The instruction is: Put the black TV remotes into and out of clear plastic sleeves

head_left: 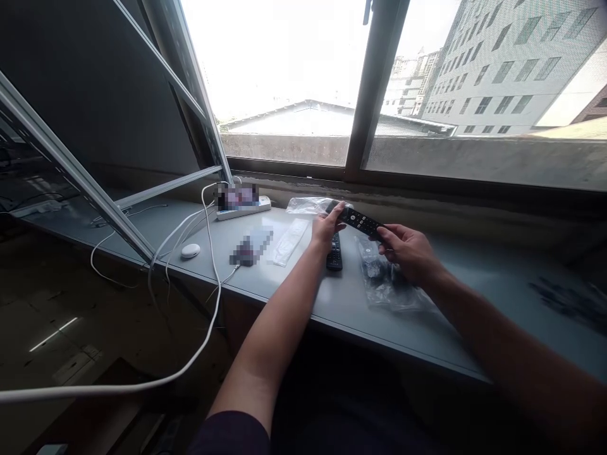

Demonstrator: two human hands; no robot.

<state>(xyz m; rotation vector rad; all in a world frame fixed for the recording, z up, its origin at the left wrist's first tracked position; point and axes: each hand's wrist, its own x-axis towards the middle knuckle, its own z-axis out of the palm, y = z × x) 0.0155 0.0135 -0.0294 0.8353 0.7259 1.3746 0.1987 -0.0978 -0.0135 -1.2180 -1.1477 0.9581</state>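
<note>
Both my hands hold a black remote control (359,221) above the grey window ledge (474,278). My left hand (326,226) grips its far end, and my right hand (408,251) grips the near end. A second black remote (334,254) lies flat on the ledge just below my left hand. Under my right hand lies a clear plastic bag (389,287) with dark items inside.
An empty clear bag (308,205) lies by the window frame, and a flat plastic sleeve (289,242) sits left of the remotes. A white power strip (243,208), white cables (208,253) and a small white puck (190,251) occupy the left. A metal frame (95,183) slants across at left.
</note>
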